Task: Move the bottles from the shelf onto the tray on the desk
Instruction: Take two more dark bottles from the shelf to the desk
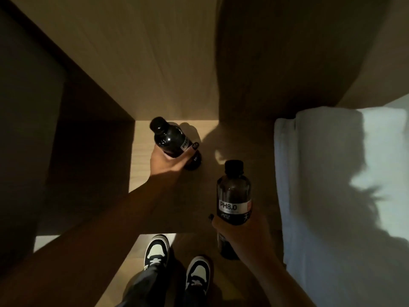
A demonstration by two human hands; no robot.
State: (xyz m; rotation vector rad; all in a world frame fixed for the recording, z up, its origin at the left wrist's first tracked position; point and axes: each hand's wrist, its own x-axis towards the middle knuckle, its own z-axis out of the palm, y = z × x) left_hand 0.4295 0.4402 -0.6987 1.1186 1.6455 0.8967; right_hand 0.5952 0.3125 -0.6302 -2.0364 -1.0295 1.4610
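While the left hand (170, 161) is clamped round one dark bottle (171, 140) on the wooden shelf (143, 165), the right hand (241, 231) grips a second bottle (234, 196) nearer its front edge; lift both upright (tray unseen), steadily.

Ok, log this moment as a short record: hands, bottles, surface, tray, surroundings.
left hand: wrapped around left bottle, which is tilted, base on or just above the surface
right hand: holding right bottle upright, label reads PH8.0
bottles: two, dark, black caps
surface: light wooden shelf
tray: not in view
surroundings: white bedding at right; black-and-white sneakers on the floor below
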